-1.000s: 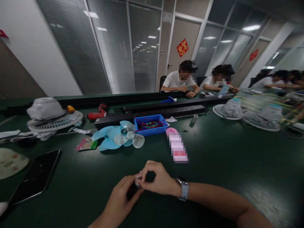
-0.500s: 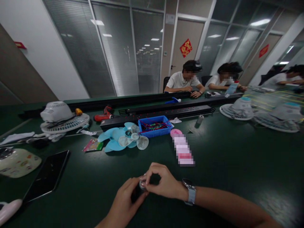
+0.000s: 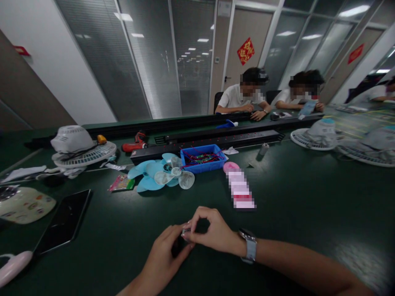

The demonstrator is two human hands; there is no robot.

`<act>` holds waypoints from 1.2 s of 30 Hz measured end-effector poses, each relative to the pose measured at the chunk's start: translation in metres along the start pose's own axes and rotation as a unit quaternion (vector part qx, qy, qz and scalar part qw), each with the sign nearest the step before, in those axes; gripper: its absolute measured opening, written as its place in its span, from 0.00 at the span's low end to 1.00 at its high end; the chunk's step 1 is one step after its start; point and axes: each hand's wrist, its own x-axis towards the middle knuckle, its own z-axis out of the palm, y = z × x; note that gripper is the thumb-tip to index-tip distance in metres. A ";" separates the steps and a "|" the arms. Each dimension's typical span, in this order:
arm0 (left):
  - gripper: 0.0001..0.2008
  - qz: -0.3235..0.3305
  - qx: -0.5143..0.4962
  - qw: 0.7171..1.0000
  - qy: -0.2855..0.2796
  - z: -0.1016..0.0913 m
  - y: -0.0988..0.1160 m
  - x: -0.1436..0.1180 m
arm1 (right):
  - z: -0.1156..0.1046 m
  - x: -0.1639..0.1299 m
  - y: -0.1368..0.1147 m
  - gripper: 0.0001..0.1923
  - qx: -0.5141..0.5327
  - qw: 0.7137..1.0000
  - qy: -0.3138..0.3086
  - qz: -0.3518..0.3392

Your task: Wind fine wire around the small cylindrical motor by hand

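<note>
Dark green table (image 3: 308,197) lay under both your hands, which met at its near edge. Your left hand (image 3: 163,257) cupped a small dark part (image 3: 178,246) from below, fingers curled round it. Your right hand (image 3: 212,234), with a watch (image 3: 249,246) on its wrist, pinched the part's pale tip between thumb and forefinger, the other fingers arched above. Beyond the part on the table lay a blue fan blade (image 3: 162,176), with a blue tray (image 3: 202,158) just right of it. Left of the part lay a phone (image 3: 63,222). Farther left and beyond stood a white fan (image 3: 80,146).
</note>
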 end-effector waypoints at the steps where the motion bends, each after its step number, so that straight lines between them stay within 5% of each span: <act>1: 0.14 0.001 -0.001 1.000 0.000 0.000 -0.001 0.000 | 0.000 0.000 0.000 0.08 0.003 1.000 -0.002 0.004; 14: 0.15 0.011 -0.009 1.000 0.005 0.001 -0.005 -0.002 | -0.004 0.000 0.002 0.09 -0.055 0.995 -0.051 -0.060; 36: 0.17 -0.002 -0.011 1.000 -0.012 0.001 -0.006 -0.002 | -0.006 0.005 -0.006 0.10 0.054 0.997 -0.030 0.051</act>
